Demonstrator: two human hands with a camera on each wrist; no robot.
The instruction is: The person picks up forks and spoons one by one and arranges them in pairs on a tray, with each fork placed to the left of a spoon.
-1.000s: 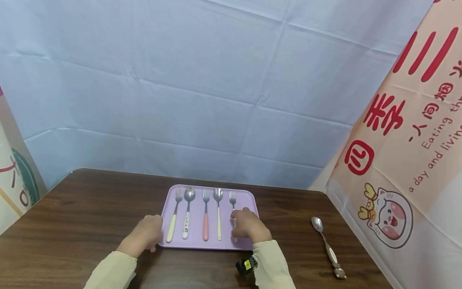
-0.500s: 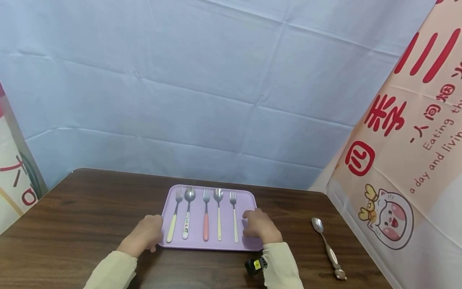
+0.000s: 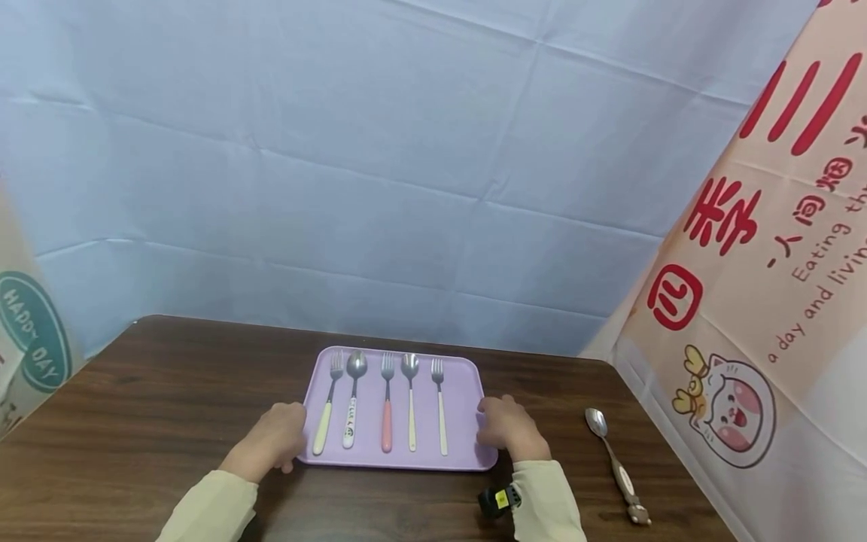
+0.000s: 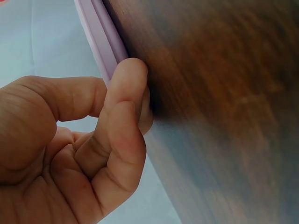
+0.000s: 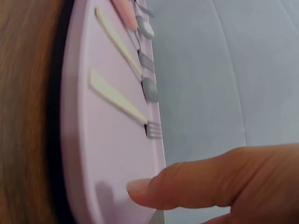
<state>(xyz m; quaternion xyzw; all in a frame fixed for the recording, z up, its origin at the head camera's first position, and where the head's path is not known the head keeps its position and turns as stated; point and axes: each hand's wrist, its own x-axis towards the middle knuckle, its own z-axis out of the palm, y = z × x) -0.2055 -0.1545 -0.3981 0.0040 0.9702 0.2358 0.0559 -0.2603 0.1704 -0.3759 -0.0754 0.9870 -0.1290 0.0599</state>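
A light purple tray [image 3: 463, 433] lies on the dark wooden table. On it, left to right in the head view, lie a yellow-handled fork [image 3: 322, 429], a spoon with a patterned white handle [image 3: 349, 423], a pink-handled fork [image 3: 387, 429], a cream-handled spoon [image 3: 411, 421] and a white-handled fork [image 3: 442, 425]. My left hand [image 3: 274, 436] pinches the tray's left edge; in the left wrist view its thumb and curled fingers [image 4: 128, 86] meet at the rim. At the right edge is my right hand [image 3: 512, 427], its extended thumb [image 5: 187, 186] over the tray surface, holding nothing.
A long spoon [image 3: 615, 463] with a brown animal-shaped handle end lies on the table [image 3: 169, 406] to the right. Light blue cloth [image 3: 379, 188] hangs behind the table, and a printed cloth [image 3: 759, 316] hangs on the right.
My right hand has moved right, from over the white-handled fork to the tray's right edge, uncovering the fork. The left hand has stayed at the left edge.
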